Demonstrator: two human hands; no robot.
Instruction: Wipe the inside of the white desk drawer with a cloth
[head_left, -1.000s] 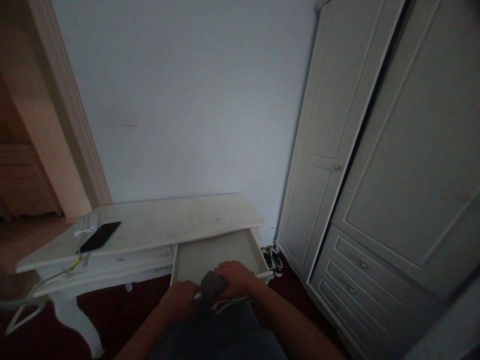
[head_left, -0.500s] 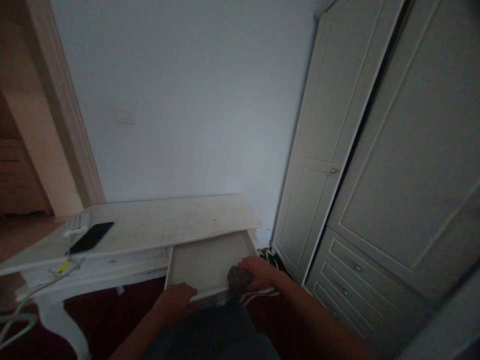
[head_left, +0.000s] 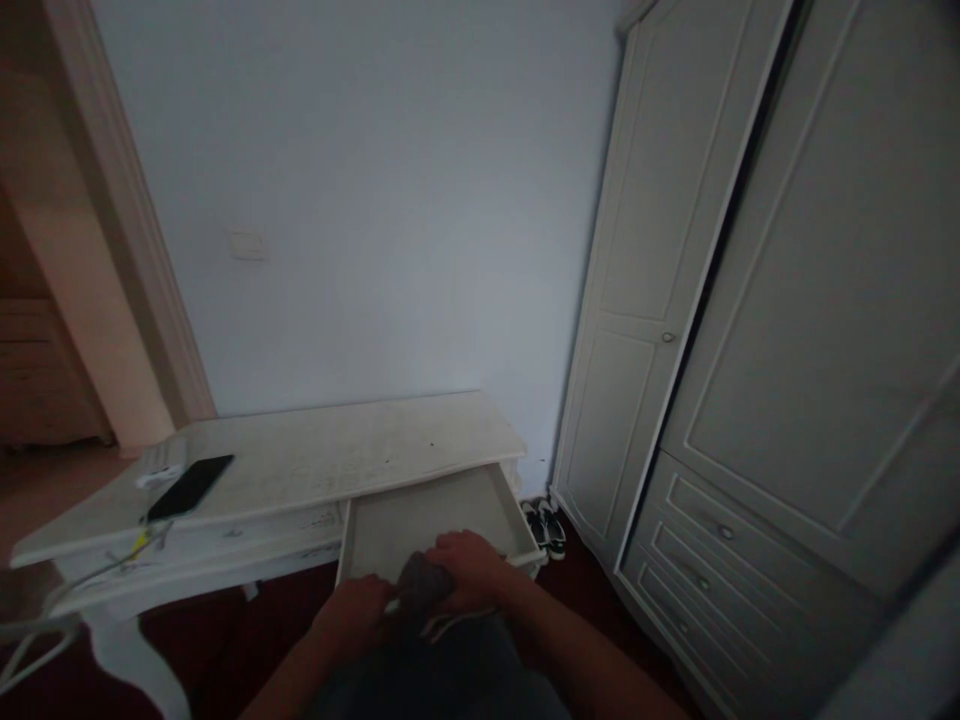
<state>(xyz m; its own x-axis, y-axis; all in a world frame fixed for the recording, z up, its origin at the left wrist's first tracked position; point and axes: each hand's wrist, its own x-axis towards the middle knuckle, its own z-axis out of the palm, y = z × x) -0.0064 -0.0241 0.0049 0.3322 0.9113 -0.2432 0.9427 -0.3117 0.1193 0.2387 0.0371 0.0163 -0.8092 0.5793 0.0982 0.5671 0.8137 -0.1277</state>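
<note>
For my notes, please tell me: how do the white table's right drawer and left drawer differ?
The right drawer is pulled out, while the left drawer is shut. The right drawer shows its inside; the left drawer, only its front. The left hand and right hand are at the right drawer's front, while neither touches the left drawer. Both drawers look whitish and sit in the same table.

A white desk (head_left: pixel 322 445) with one drawer (head_left: pixel 420 510) pulled out

At its front edge, the right hand (head_left: pixel 472 568) grips a grey wad (head_left: pixel 422 582) beside the left hand (head_left: pixel 354 612). A phone (head_left: pixel 192 487) lies on the desk's left end; shoes (head_left: pixel 544 528) stand near a wardrobe (head_left: pixel 637 400).
</note>
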